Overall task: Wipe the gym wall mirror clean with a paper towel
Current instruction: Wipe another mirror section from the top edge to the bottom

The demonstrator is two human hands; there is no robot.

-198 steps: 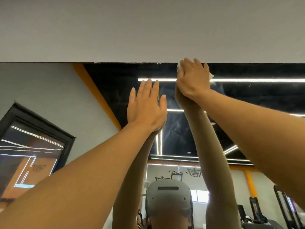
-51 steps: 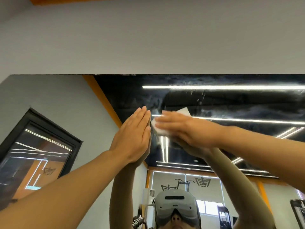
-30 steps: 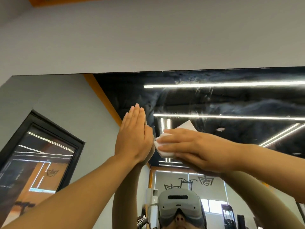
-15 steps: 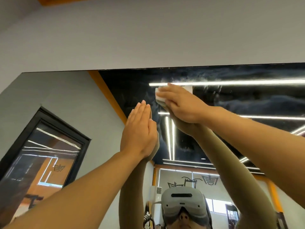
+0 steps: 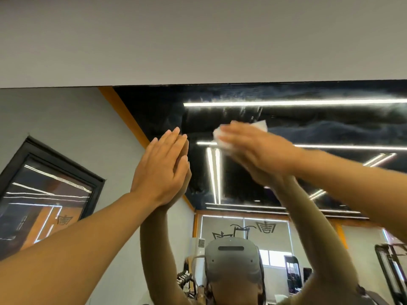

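Note:
The wall mirror (image 5: 319,133) fills the lower part of the view, its top edge running under a grey wall. It reflects a dark ceiling with light strips and shows smeared streaks near the top. My right hand (image 5: 259,150) presses a white paper towel (image 5: 222,139) flat against the glass with straight fingers; it is blurred by motion. A corner of the towel sticks out above the hand. My left hand (image 5: 163,170) lies flat on the mirror just left of the towel, fingers straight and together.
A bare grey wall (image 5: 198,40) rises above the mirror's top edge. The mirror reflects my raised arms, a head-worn headset (image 5: 231,258), a black-framed panel (image 5: 46,194) at left and gym machines (image 5: 389,267) at lower right.
My right hand has slid the towel down and to the right from near the upper light strip. The left hand stays flat on the glass in about the same spot.

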